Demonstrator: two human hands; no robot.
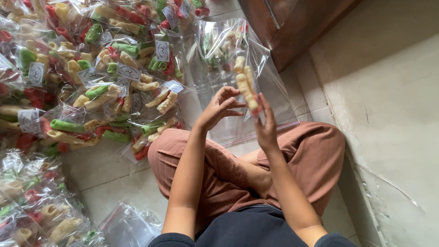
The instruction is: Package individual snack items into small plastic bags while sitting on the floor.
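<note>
Pale floor tiles (pixel 114 183) carry heaps of filled snack bags (pixel 114 77) on the left, too many and too overlapped to count. Seated cross-legged, the person holds a handful of pale cracker sticks (pixel 245 84), three or four, pinched upright by the right hand (pixel 266 130), whose grip is closed on their lower ends. The left hand (pixel 219 107), fingers curled and half open, touches them, seemingly gathering a portion. Behind lies one large clear bag (pixel 274 91) of loose crackers.
</note>
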